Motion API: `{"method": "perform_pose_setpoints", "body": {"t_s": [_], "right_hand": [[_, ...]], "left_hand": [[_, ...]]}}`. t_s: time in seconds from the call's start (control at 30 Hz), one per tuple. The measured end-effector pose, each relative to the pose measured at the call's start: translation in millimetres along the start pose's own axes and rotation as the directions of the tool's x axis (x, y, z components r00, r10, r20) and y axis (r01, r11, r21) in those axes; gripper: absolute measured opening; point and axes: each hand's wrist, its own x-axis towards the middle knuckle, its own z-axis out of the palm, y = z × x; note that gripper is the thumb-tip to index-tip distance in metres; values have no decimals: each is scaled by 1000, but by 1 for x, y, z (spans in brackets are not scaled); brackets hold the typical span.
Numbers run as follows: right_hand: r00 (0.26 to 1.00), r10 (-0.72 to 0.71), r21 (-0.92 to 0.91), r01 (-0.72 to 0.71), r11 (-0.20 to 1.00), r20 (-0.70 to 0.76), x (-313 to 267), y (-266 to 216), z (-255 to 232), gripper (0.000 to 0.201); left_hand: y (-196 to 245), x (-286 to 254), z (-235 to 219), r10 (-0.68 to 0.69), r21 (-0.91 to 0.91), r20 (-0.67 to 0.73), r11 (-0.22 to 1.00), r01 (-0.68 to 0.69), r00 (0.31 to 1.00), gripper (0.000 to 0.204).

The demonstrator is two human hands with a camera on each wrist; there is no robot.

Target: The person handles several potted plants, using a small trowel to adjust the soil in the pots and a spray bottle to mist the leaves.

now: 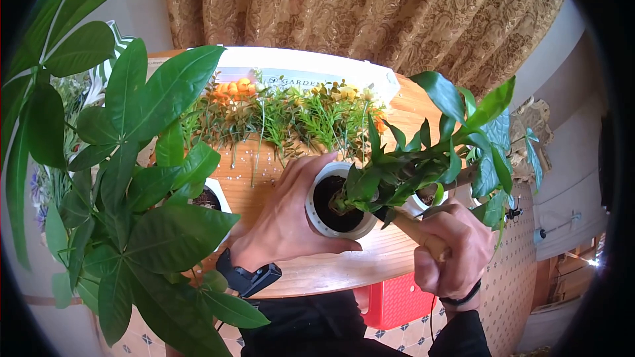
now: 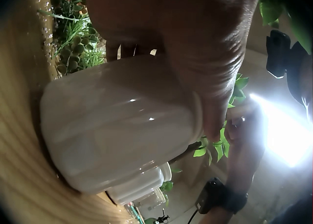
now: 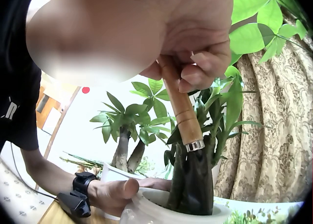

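Note:
A white pot [image 1: 316,219] of dark soil [image 1: 329,206] stands on the wooden table. A leafy green plant [image 1: 407,175] grows from it, leaning right in the head view. My left hand [image 1: 281,221] holds the pot from its left side, thumb and fingers spread along the wall. In my right hand [image 1: 458,246] I grip a small trowel by its wooden handle [image 3: 182,111]. Its dark, shiny blade [image 3: 195,180] points down inside the pot rim, close beside the stems in the right wrist view. The blade's tip is hidden by the rim.
A large broad-leaved plant [image 1: 155,238] in a white pot [image 1: 221,198] crowds the left. Flowers and greenery [image 1: 311,119] lie along the back before a white box [image 1: 297,63]. More potted plants [image 1: 493,139] stand right; a red stool [image 1: 400,301] is below the table.

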Motion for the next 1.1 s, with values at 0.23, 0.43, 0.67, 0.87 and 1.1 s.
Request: {"method": "perform_pose_setpoints", "body": {"t_s": [0.23, 0.43, 0.67, 0.87, 1.1], "right_hand": [[999, -37, 2, 37, 999, 35, 1, -2, 0, 52], [999, -40, 0, 40, 999, 9, 1, 1, 0, 52], [998, -61, 8, 62, 998, -13, 4, 1, 8, 50], [999, -38, -3, 38, 999, -3, 3, -2, 1, 49], [999, -37, 26, 37, 999, -13, 5, 1, 8, 51]], "left_hand": [[0, 0, 0, 2, -5, 0, 1000, -2, 1000, 127], [1, 1, 0, 19, 0, -12, 1000, -19, 1000, 127], [0, 0, 1, 29, 3, -24, 1000, -29, 999, 126], [0, 0, 1, 29, 13, -20, 1000, -29, 999, 126], [-1, -1, 1, 4, -34, 13, 999, -4, 1000, 128]]}}
